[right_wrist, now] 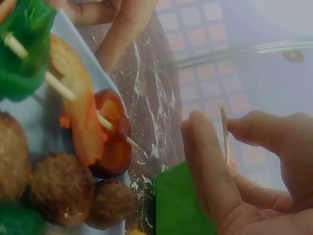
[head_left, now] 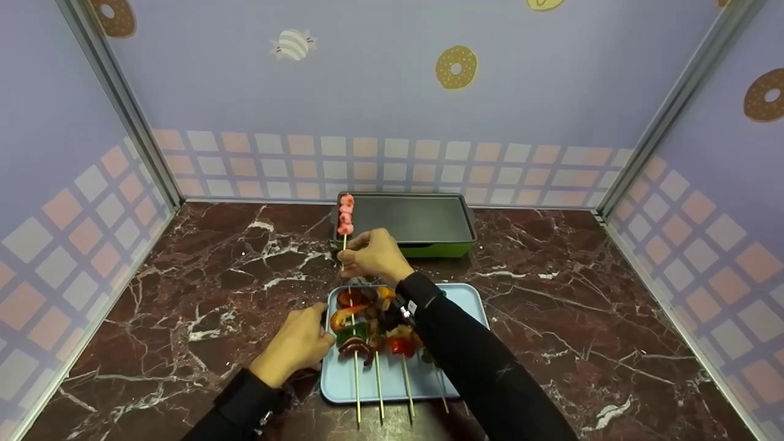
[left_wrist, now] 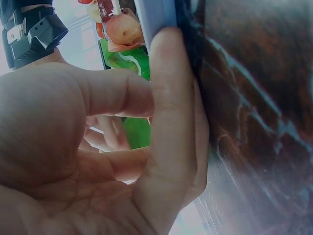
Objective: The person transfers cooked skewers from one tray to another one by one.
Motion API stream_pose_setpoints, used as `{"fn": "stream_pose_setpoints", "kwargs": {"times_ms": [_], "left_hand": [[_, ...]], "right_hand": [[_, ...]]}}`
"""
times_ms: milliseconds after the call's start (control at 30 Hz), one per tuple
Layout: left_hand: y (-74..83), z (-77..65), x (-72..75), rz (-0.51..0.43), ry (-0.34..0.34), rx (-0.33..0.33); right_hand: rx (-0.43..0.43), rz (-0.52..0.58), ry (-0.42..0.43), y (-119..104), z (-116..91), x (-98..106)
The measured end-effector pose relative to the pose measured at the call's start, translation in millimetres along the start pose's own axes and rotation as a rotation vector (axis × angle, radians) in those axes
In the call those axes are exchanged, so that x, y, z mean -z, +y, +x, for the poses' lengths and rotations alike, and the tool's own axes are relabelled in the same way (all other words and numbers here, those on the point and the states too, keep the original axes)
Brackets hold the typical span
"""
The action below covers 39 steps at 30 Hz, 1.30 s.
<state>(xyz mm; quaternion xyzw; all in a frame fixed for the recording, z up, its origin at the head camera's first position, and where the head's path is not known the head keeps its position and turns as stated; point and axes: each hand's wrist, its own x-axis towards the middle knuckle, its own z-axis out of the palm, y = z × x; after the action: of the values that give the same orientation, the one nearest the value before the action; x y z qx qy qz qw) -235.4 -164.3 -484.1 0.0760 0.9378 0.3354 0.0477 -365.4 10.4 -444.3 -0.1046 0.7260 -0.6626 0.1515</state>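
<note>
My right hand [head_left: 375,254] pinches the bare stick of a skewer [head_left: 346,214] threaded with pink-and-red pieces. That skewer points away from me, its pieces overlapping the left end of the green grill [head_left: 438,250] with a dark flat plate. In the right wrist view the stick end [right_wrist: 225,122] shows between thumb and fingers. My left hand [head_left: 298,340] grips the left edge of the light-blue tray [head_left: 340,383], fingertips right at the rim. Several skewers lie on this tray, bearing shrimp [head_left: 346,317], green pepper [head_left: 352,334], brown balls [right_wrist: 61,188] and red pieces [head_left: 402,346]. My right forearm hides part of them.
The tray stands on a dark red marbled tabletop [head_left: 245,306], nearer to me than the grill. Skewer sticks [head_left: 380,392] jut past the tray's near edge. Patterned panels [head_left: 380,92] enclose the table at the back and both sides.
</note>
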Motion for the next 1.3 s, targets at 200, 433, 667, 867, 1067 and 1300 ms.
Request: {"fn": "stream_pose_setpoints", "kwargs": {"times_ms": [200, 433, 667, 867, 1067, 1300], "left_hand": [[1.3, -1.3, 0.0, -0.028, -0.008, 0.014], [2.4, -0.8, 0.7, -0.061, -0.019, 0.023], [3.4, -1.8, 2.3, -0.075, -0.05, 0.053], [2.9, -2.2, 1.2, -0.013, -0.02, 0.018], [2.0, -2.0, 0.5, -0.023, -0.011, 0.027], [3.0, -1.8, 0.0, -0.063, -0.024, 0.052]], "right_hand": [[-0.029, -0.001, 0.007, -4, 1, 3], [-0.044, -0.02, 0.04, -7, 0, 8], [-0.041, 0.053, 0.013, -8, -3, 17], [-0.03, 0.054, 0.022, -5, -6, 23], [-0.006, 0.025, 0.021, -2, -10, 32], [-0.01, 0.007, 0.016, -2, -14, 43]]}}
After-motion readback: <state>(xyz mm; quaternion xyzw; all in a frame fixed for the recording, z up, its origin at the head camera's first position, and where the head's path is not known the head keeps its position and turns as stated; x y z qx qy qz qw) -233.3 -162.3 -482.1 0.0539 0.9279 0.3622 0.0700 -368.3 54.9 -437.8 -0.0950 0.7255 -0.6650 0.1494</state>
